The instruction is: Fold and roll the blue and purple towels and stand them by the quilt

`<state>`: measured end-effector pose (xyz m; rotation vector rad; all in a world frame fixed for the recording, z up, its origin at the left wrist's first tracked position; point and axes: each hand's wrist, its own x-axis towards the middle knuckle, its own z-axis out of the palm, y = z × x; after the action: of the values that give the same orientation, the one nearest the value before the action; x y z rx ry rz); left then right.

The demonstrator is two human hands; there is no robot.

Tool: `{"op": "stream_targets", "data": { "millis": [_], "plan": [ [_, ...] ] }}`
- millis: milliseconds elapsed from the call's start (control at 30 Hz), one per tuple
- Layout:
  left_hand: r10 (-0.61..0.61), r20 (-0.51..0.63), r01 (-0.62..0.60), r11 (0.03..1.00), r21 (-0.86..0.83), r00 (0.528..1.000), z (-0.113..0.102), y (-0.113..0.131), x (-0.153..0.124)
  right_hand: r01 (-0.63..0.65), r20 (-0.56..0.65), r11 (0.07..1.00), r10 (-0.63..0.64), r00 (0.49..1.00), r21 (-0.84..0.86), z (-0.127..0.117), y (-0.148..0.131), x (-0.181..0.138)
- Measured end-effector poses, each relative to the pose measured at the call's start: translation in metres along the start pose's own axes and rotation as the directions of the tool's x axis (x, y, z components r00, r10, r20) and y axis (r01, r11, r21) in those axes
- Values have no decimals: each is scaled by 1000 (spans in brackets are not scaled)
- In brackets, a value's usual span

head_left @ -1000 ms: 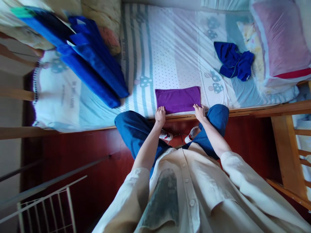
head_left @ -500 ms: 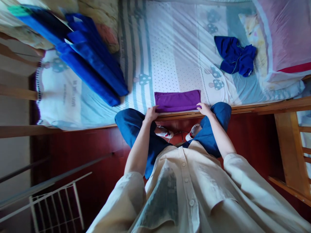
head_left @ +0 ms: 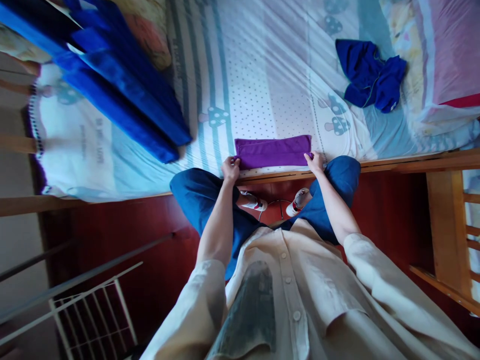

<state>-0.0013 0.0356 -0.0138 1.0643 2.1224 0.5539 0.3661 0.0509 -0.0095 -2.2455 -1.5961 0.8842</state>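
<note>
While left hand (head_left: 230, 169) and right hand (head_left: 315, 162) pinch purple cloth (head_left: 273, 153) between their fingers (head_left: 310, 158), looks mid-fold; next turn needs both level.

Left hand (head_left: 230, 170): at the bed's (head_left: 393, 163) near edge, fingers (head_left: 235, 160) closed in a pinch.
Right hand (head_left: 315, 162): well apart from the left, same edge, pinching likewise.
Forearms (head_left: 216, 222): bare, stretched forward, slanting inward.
Knees (head_left: 190, 181): bent, spread outside the hands.
Feet (head_left: 299, 202): apart, below the edge.
</note>
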Motion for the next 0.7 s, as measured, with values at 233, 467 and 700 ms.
{"op": "stream_targets", "data": {
  "millis": [233,467,700],
  "plan": [
    [-43,-27,45,995,93,999,14,-9,13,-48,-22,996,47,999,-68,31,16,19],
    [-57,-31,59,995,82,998,17,-18,23,-83,-37,993,80,996,-81,46,21,29],
    [-61,-28,63,995,73,998,17,-15,23,-132,-21,987,131,991,-88,45,19,33]
  ]
}}
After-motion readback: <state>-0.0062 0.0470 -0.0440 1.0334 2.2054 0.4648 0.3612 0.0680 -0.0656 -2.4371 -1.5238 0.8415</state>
